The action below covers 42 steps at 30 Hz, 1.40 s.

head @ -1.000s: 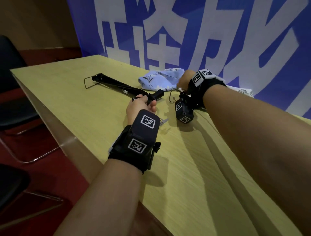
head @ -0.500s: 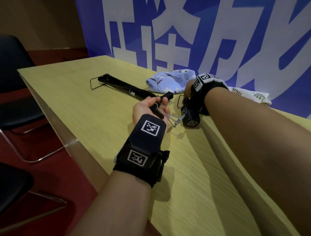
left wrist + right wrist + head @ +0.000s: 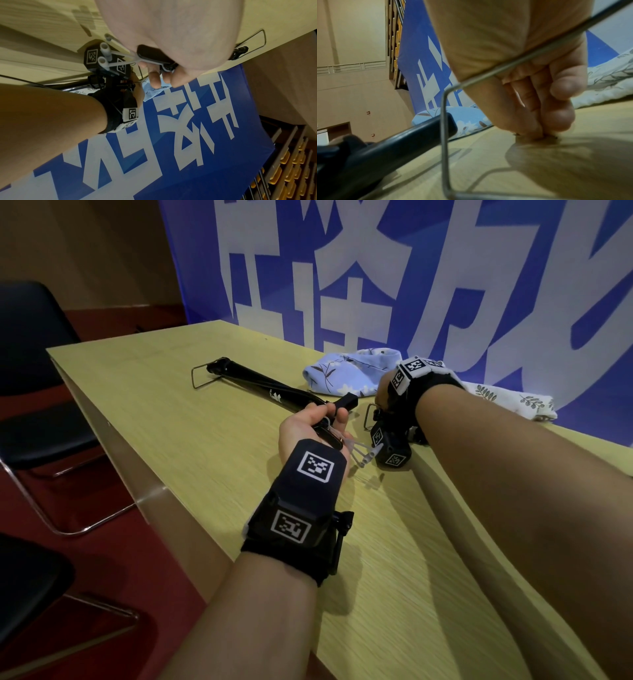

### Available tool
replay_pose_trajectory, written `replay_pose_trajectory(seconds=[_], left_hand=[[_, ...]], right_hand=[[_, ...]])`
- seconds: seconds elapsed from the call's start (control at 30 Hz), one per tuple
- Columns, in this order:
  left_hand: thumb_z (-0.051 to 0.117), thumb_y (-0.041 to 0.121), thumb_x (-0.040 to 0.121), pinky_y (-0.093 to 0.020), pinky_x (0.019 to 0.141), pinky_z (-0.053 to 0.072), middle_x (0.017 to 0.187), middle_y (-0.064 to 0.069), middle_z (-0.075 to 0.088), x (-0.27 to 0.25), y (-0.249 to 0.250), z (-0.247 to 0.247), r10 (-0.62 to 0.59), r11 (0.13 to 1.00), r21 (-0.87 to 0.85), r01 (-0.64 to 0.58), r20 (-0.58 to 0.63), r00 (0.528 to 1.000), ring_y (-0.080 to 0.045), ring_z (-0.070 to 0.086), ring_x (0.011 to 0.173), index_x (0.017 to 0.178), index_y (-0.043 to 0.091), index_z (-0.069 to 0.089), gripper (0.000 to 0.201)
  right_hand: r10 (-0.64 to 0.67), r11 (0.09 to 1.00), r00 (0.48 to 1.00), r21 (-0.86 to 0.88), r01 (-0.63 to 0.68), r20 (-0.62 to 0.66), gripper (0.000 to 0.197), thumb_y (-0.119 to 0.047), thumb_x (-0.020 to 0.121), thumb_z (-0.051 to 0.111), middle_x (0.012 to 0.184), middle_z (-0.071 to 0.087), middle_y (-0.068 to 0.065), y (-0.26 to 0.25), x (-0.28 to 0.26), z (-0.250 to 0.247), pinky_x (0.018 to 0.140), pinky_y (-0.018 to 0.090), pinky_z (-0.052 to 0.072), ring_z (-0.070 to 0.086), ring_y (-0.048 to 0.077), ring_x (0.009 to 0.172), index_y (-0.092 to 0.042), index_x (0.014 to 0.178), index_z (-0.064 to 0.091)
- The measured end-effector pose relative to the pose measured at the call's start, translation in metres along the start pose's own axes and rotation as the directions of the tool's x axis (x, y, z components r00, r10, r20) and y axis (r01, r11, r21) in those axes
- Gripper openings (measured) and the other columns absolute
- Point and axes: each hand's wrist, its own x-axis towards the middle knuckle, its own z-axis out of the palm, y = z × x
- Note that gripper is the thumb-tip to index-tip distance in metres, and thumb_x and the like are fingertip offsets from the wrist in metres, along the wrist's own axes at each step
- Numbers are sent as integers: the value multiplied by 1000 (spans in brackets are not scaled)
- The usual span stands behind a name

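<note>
A small black clip [image 3: 150, 56] with three white prongs [image 3: 359, 449] is held up off the table, just beside the near end of the long black bar [image 3: 270, 388]. It is gripped by the left hand [image 3: 311, 428], and the fingers are curled round the black part. The prongs are pointed away from the bar, toward the right wrist. The clip is turned nearly the same way as the bar, like one more piece of its line. Whether the clip is joined to the bar cannot be told, because that spot is hidden by the hand.

The bar is laid flat on the table [image 3: 171, 422]. Its long line is run from a far wire loop [image 3: 197, 376] back to a blunt end by the left fingers. So the left hand is judged to be the nearer hand to the bar, and a next move with the clip would likely be made along that line.

The right hand [image 3: 385, 392] is set down just past the bar's near end. Its fingertips [image 3: 556, 119] are squeezed together and pressed on the table. Whether something tiny is pinched there cannot be told. A near wire loop [image 3: 367, 417] is seen beside that hand, close to the bar's end.

A blue flowered cloth [image 3: 349, 368] is found just behind the bar's near end, and a white leafy cloth [image 3: 507, 398] further from the bar. A blue banner [image 3: 445, 285] is hung behind the bar.
</note>
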Motion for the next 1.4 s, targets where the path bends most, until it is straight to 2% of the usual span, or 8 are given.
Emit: replay_pose_trajectory(seconds=[0.27,0.4,0.5,0.8,0.97,1.13,1.27,1.4], left_hand=[[42,3,92,-24,59,33,76,-2,56,3,-1,-1,-14,1000,-10,14,17,1000,-15,55,63,95,14,48,13],[36,-1,90,-27,63,36,77,-2,56,2,-1,0,-32,999,-14,32,37,999,-16,55,65,82,14,47,21],[25,-10,86,-29,68,37,74,-3,52,-2,-3,1,-22,1000,5,22,43,999,-17,53,67,72,11,47,33],[18,-20,87,-51,95,40,92,-12,54,-7,-24,8,-61,989,142,50,72,996,-22,59,79,75,7,46,40],[23,-20,90,-52,94,40,100,-16,50,-30,-56,30,-116,968,233,92,91,989,-25,59,96,96,4,49,35],[22,-15,94,-54,105,33,104,-16,51,-47,-96,50,-129,967,235,99,114,985,-32,52,124,136,2,38,48],[26,-16,92,-56,101,35,148,-9,36,-50,-121,56,-121,972,215,90,134,984,-38,47,129,146,4,27,57],[35,-18,88,-53,83,49,143,-15,42,-43,-138,56,-142,954,284,94,153,978,-36,54,121,127,5,45,47]], right_hand=[[63,996,997,63,-60,-48,55,-49,73,62,97,58,8,7,4,5,62,38,49,54,28,77,-14,114,55],[66,971,987,239,-30,-145,95,-61,51,81,112,62,4,10,11,7,83,50,51,61,37,92,-19,130,48],[86,904,973,427,13,-212,36,-21,93,56,118,60,15,18,-39,-12,78,37,47,59,37,105,-7,126,54],[255,347,931,923,166,-263,15,-3,78,61,66,65,13,74,-135,14,74,39,57,66,30,69,-7,64,63],[61,47,986,987,152,-154,21,10,83,60,75,62,8,99,-207,41,67,28,52,60,17,69,-7,71,60],[-91,-97,996,995,-20,11,7,-6,91,59,92,63,7,126,-248,57,92,41,50,64,26,92,-10,86,62],[-176,-282,984,957,-73,23,7,-6,92,57,94,67,7,138,-260,74,77,32,55,67,24,88,-8,92,63],[-110,-467,994,881,-74,25,11,-4,94,52,96,66,10,147,-255,86,66,22,55,66,19,85,-4,95,62]])
